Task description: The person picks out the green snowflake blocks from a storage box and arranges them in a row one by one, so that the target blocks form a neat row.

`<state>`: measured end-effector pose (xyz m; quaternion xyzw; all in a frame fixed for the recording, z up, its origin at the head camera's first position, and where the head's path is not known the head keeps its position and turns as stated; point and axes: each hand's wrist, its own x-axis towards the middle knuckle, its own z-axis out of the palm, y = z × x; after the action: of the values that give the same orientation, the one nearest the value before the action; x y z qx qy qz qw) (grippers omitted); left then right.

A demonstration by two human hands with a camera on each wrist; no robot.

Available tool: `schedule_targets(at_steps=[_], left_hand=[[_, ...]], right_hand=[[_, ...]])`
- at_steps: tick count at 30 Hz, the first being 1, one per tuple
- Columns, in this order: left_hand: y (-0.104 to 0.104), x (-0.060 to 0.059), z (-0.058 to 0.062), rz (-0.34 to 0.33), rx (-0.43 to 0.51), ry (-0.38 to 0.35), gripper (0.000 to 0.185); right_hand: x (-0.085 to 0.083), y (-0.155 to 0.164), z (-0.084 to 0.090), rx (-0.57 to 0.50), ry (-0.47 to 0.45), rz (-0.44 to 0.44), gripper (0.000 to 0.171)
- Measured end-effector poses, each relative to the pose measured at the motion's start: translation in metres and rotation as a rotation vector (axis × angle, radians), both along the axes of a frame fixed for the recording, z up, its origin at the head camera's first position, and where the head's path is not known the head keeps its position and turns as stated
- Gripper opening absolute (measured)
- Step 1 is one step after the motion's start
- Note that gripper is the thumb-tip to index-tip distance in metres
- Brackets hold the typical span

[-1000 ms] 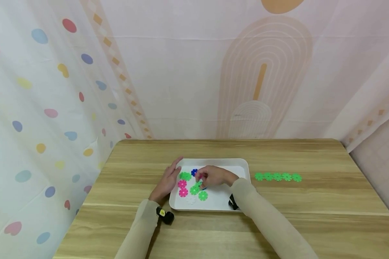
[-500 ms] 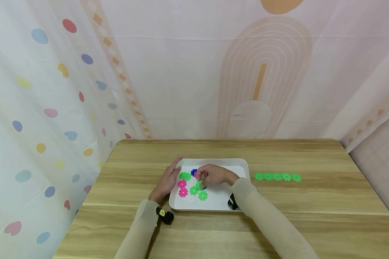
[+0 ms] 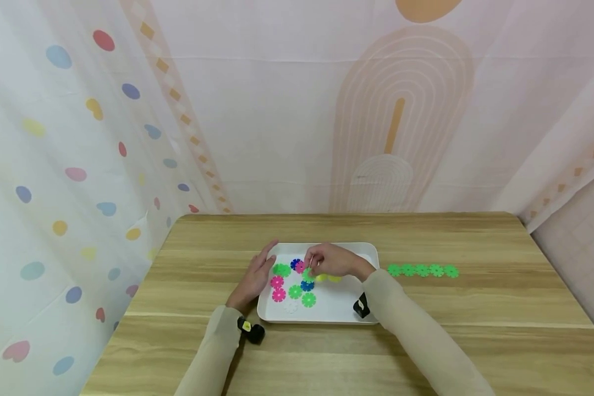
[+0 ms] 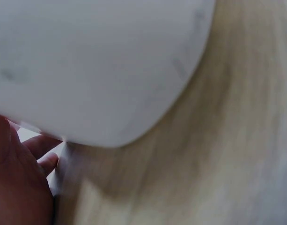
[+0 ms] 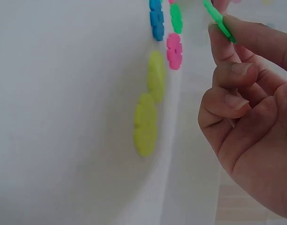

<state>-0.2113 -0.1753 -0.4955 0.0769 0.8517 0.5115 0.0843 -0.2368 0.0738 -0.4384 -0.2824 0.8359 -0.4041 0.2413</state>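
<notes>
My right hand [image 3: 334, 260] pinches a green snowflake disc [image 5: 220, 22] between thumb and forefinger, over the white tray [image 3: 346, 308]; its other fingers are curled in. My left hand [image 3: 253, 280] rests along the tray's left side, fingers fairly straight, touching the wall; in the left wrist view much of it lies behind the tray's underside. In the tray are notched plastic discs: pink ones [image 3: 279, 295], green ones [image 3: 309, 300], a blue one [image 3: 307, 286], a dark blue one [image 3: 295, 264], a white one [image 3: 291, 306] and yellow ones [image 5: 145, 124], partly covered by my right hand in the head view.
A row of several green discs [image 3: 422, 270] lies on the wooden table [image 3: 500, 308] to the right of the tray. Behind the table hangs a patterned curtain [image 3: 277, 110]. A black wrist camera [image 3: 251, 330] sits at my left cuff.
My right hand has lifted away from the pile with the green disc, moving up and slightly right. Blue and yellow discs beneath now show. The left hand stays at the tray.
</notes>
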Motion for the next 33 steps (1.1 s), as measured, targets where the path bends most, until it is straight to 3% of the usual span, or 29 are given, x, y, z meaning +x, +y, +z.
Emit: schedule_targets(at_steps=[7,16,26,33], left_hand=[[0.000,-0.001,-0.001,0.012,0.013,-0.023,0.050],[-0.001,-0.002,-0.002,0.022,0.012,-0.032,0.050],[-0.001,0.000,-0.001,0.013,0.012,-0.023,0.051],[-0.001,0.001,-0.002,0.016,0.019,-0.016,0.051]], right_hand=[[0.004,0.011,0.009,-0.051,-0.013,-0.037,0.007],[0.006,0.037,0.021,-0.093,0.035,-0.068,0.008],[0.014,0.083,0.028,-0.154,0.079,-0.149,0.009],[0.021,0.124,0.030,-0.121,0.113,-0.238,0.011]])
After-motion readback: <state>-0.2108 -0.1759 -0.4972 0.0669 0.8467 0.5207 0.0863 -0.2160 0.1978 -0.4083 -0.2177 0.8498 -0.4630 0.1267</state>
